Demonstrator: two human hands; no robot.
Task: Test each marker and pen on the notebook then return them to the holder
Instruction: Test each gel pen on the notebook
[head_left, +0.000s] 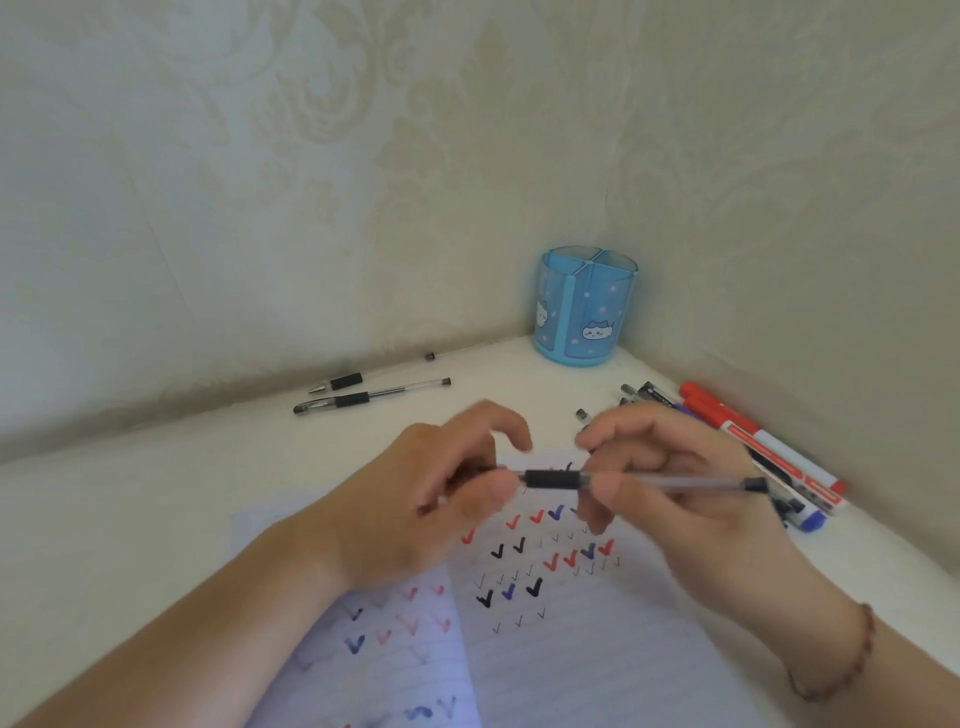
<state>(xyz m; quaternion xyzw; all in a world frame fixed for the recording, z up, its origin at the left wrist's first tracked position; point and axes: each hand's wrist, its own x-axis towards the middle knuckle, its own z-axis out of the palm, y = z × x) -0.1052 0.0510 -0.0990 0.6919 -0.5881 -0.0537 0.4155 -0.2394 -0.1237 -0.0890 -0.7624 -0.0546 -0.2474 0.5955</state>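
I hold a clear gel pen (670, 484) with a black rubber grip level above the open notebook (571, 649). My right hand (675, 483) grips its barrel. My left hand (441, 493) pinches its tip end, where the cap is hidden by my fingers. The notebook pages carry rows of red, blue and black check marks. The blue pen holder (587, 306) with cat pictures stands in the far corner, and nothing shows above its rim.
Two gel pens (371, 400) lie on the white table by the back wall to the left. A pile of red, blue and black markers (753, 447) lies along the right wall. Walls close in the table at the back and right.
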